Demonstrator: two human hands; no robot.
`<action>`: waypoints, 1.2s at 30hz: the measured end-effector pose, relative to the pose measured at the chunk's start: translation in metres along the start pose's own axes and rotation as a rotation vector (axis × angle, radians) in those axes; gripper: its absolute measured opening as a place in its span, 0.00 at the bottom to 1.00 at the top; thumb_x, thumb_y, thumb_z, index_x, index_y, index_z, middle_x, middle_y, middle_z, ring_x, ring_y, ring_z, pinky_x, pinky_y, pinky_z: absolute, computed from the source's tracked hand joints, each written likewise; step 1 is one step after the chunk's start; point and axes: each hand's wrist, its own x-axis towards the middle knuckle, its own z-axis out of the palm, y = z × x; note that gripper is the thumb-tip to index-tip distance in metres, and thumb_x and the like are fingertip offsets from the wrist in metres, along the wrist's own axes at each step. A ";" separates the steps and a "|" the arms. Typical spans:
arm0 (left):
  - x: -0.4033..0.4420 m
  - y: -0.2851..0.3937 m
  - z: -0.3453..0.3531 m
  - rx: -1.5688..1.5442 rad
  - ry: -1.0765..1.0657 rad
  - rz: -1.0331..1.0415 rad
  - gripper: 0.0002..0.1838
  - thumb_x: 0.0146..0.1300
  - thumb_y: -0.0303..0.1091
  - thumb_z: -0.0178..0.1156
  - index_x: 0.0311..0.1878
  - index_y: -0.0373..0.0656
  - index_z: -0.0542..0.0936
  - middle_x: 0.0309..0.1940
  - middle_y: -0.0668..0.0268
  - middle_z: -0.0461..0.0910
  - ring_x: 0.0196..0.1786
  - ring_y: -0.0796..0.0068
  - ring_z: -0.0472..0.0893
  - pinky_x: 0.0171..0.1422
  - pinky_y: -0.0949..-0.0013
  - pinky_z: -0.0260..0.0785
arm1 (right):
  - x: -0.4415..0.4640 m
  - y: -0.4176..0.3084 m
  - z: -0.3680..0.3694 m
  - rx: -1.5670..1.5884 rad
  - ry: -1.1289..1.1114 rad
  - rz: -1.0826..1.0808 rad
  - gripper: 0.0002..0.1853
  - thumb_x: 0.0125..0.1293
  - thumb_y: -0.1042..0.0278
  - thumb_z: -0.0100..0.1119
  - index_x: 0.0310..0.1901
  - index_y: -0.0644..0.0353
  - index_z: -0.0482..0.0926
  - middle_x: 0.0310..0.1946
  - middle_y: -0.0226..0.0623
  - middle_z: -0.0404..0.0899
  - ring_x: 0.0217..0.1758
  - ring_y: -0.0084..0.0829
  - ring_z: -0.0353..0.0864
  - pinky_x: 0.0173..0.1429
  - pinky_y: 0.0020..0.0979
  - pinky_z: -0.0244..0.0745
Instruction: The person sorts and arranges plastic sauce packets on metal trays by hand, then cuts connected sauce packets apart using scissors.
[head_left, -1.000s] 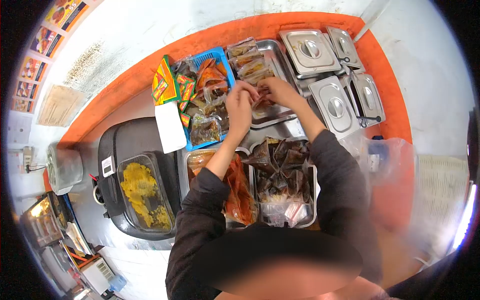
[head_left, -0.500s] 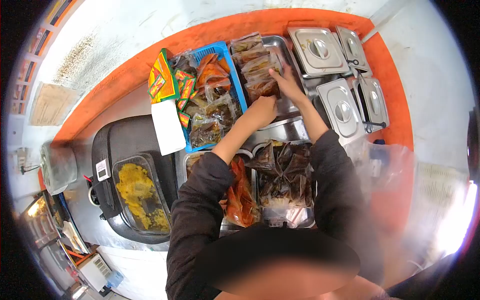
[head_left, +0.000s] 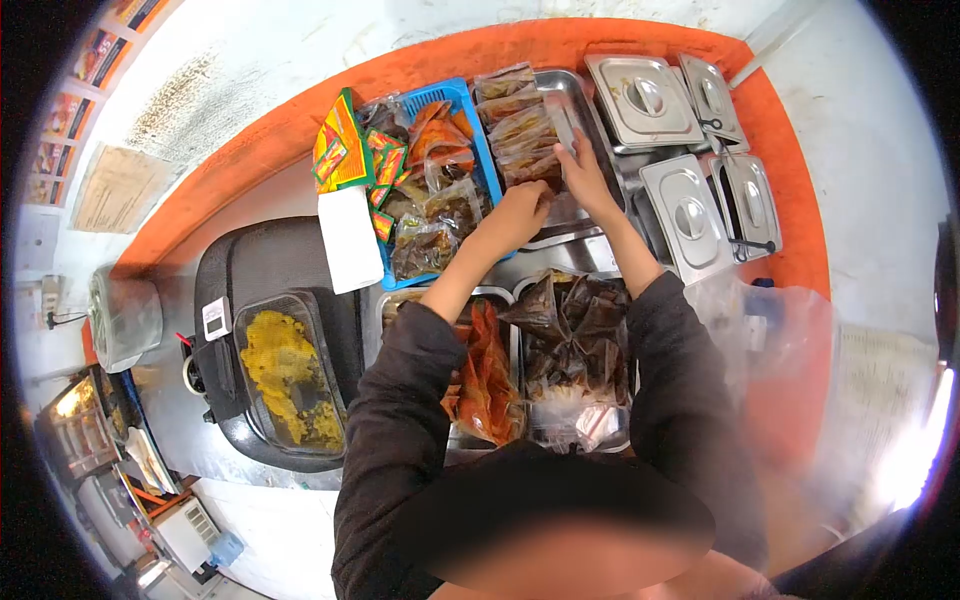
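A row of clear plastic bags of dark brown food stands packed on the left side of a steel tray. At the near end of that row, my left hand is closed with curled fingers on the lower edge of the nearest bag; its fingertips are partly hidden. My right hand reaches in from the right, fingers stretched and thumb apart, beside the right edge of the same bags. Whether its fingers touch the plastic I cannot tell.
Left of the tray is a blue basket of bagged food and sachets. Steel lidded pans stand right. Nearer are trays with red bags and dark bags. A black case with yellow food inside lies far left.
The view has shifted slightly, moving the trays a little rightward in the picture. My right hand has come a little lower along the bags; my left hand stays at the row's near end.
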 end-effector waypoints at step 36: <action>-0.055 0.262 0.047 -0.100 -0.609 0.405 0.14 0.61 0.33 0.58 0.49 0.39 0.74 0.39 0.57 0.78 0.41 0.56 0.78 0.45 0.62 0.70 | -0.272 -0.017 -0.444 -0.672 0.311 0.266 0.11 0.60 0.75 0.52 0.42 0.63 0.81 0.35 0.45 0.82 0.36 0.32 0.81 0.42 0.32 0.74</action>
